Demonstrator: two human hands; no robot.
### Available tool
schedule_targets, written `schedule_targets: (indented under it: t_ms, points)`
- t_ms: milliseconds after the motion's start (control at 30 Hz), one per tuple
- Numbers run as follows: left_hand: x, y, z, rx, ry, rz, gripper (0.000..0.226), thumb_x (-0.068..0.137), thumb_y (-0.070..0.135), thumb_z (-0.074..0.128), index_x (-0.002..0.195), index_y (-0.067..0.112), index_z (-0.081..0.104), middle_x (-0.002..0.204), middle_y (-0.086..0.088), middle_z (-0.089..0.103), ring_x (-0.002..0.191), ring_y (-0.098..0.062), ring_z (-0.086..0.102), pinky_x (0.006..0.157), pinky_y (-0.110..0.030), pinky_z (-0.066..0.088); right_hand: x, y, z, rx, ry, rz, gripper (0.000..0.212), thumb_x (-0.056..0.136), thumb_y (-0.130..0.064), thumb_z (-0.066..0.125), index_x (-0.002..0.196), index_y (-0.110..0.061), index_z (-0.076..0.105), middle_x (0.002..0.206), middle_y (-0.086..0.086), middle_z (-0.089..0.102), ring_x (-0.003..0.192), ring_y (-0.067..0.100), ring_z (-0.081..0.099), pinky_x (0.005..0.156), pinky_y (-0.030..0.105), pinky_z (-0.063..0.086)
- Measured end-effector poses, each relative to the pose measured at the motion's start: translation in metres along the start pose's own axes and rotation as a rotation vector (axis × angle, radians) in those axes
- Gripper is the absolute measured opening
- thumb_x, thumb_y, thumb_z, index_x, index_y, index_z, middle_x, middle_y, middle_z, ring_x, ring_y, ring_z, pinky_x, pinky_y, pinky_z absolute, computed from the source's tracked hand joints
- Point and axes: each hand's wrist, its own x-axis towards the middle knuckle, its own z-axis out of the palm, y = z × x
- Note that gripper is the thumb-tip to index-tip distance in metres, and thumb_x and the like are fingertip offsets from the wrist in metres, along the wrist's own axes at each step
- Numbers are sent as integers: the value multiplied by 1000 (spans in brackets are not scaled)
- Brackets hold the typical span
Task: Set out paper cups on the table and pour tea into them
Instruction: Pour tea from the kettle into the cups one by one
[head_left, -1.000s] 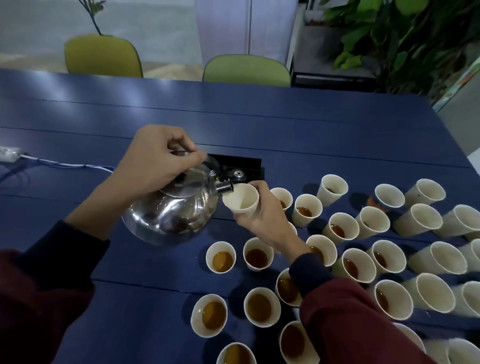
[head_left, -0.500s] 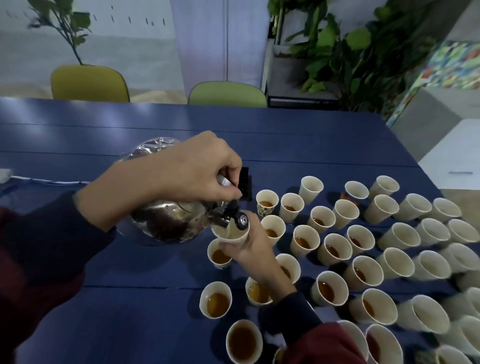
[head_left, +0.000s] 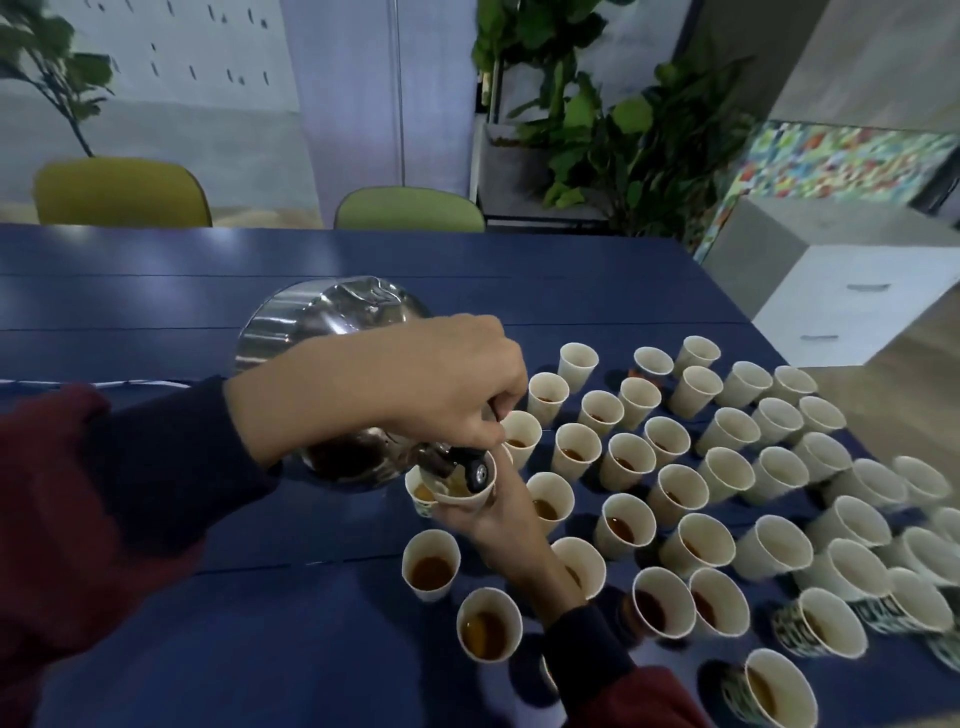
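My left hand (head_left: 415, 384) grips the handle of a shiny steel kettle (head_left: 332, 322), which is tipped steeply so its spout dips into a paper cup (head_left: 460, 491). My right hand (head_left: 498, 519) holds that cup from below, lifted off the blue table (head_left: 208, 597). Brown tea shows inside the held cup. Several paper cups (head_left: 675, 493) stand on the table to the right; the nearer ones, like one cup (head_left: 431, 564), hold tea, and the far right ones look empty.
Two green chairs (head_left: 410, 208) stand behind the table's far edge. Potted plants (head_left: 597, 130) and a white drawer cabinet (head_left: 852, 306) are at the back right. A thin cable (head_left: 78, 383) runs along the table at the left. The table's right edge is close to the outer cups.
The kettle has been tilted further, its base now raised high and the spout down in the held cup. The cup has come lower and nearer. My view has swung to the right.
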Motion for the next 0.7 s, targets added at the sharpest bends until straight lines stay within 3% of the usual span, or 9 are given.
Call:
schedule_targets:
  t_ms: [100,233,367,633,700]
  points:
    - [-1,13,-4,85,-57,33,20,90,37,61,94,20,70,77,6,59,91,-19,55,81,-39,50,-9,-4,5,23,-3,2,61,74,-16,84,127,-26,54,119,-1,68,111,18,65,94,44,55]
    - [-2,21,-10,123,-66,68,14,88,35,62,90,22,68,68,11,38,86,-22,58,73,-38,50,-18,-11,5,83,-17,-1,57,78,-5,83,124,-23,55,115,-2,70,108,13,66,88,24,53]
    - [-1,32,-15,144,-67,73,12,88,33,62,89,22,66,69,11,35,86,-23,58,69,-35,48,-20,-13,0,128,-31,-12,60,78,3,82,126,-18,55,116,-3,70,109,11,66,87,20,52]
    - [12,48,-26,217,-54,48,23,85,34,64,77,13,64,66,7,38,81,-28,59,68,-42,53,-22,0,-12,140,-12,5,53,75,-7,84,119,-24,59,110,6,70,103,26,67,91,53,55]
    - [17,53,-31,219,-46,39,21,83,32,65,76,12,66,65,6,40,79,-29,59,66,-43,53,-22,2,-19,150,-12,16,52,74,-7,85,117,-22,61,108,8,71,101,27,68,89,54,56]
